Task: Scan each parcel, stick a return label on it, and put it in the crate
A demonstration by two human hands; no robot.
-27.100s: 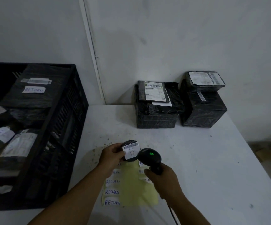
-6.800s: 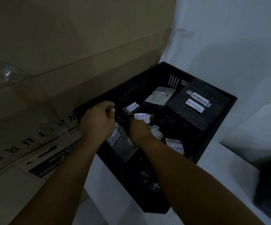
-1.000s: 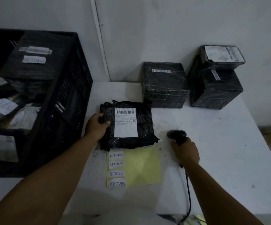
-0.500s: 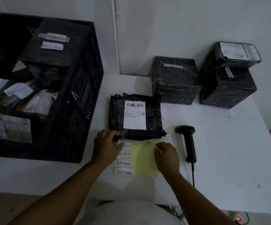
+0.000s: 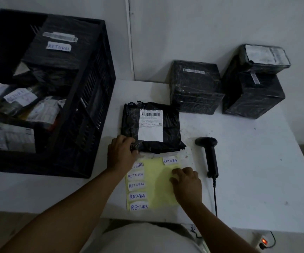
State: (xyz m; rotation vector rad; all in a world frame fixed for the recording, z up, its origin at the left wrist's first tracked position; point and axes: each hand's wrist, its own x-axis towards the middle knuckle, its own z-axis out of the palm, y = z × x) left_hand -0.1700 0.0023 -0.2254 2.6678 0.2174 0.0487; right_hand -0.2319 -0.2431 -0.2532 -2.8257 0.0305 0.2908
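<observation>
A black crate (image 5: 85,114) is filling the upper left of the frame, standing on the white table (image 5: 256,170) and holding wrapped parcels; one of them, high in the crate, is showing a RETURN sticker (image 5: 58,46) under a barcode strip. Just right of the crate, near the frame's middle, a flat black parcel (image 5: 151,128) is lying on the table with its white shipping label (image 5: 150,125) facing up. The left hand (image 5: 122,152) is gripping the parcel's lower left corner, fingers curled over the plastic. Below the parcel a yellow sheet (image 5: 156,187) is lying flat, with a column of RETURN labels (image 5: 136,185) running down its left edge and one more label (image 5: 170,161) sitting at its top right corner. The right hand (image 5: 185,181) is resting on the sheet's right side, just below that single label, with its fingers bent against the paper; whether they are pinching anything cannot be told. Just right of that hand a black scanner (image 5: 210,157) is lying on the table, apart from both hands, its cable trailing toward the bottom edge. In the upper right, two black boxes (image 5: 195,88) are standing against the wall, and a smaller parcel (image 5: 264,58) is sitting on the right-hand one.
</observation>
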